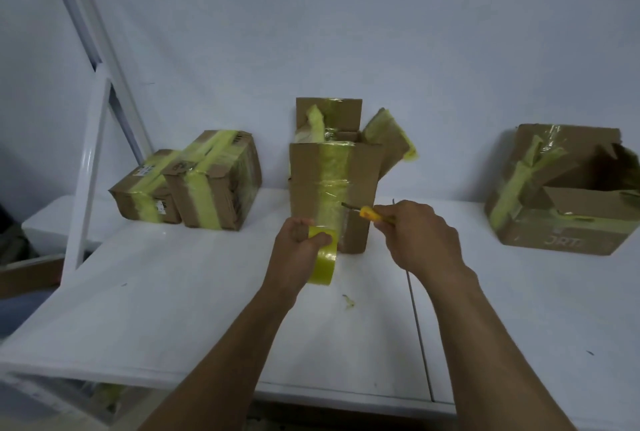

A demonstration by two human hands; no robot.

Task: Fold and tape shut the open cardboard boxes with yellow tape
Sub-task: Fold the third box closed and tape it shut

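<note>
Hands both busy: your left hand (297, 244) grips the yellow tape roll (323, 261), its strip (334, 181) running up the middle box (305, 181); your right hand (417, 236) grips a cutter (367, 212) at that strip. Two left boxes (214, 184) look sealed; middle and right box (561, 198) stand open on top. Both arms reach forward.

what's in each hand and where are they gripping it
The left hand grips the yellow tape roll by its upper edge. The right hand holds the yellow cutter by its handle, blade pointing at the box.
</note>
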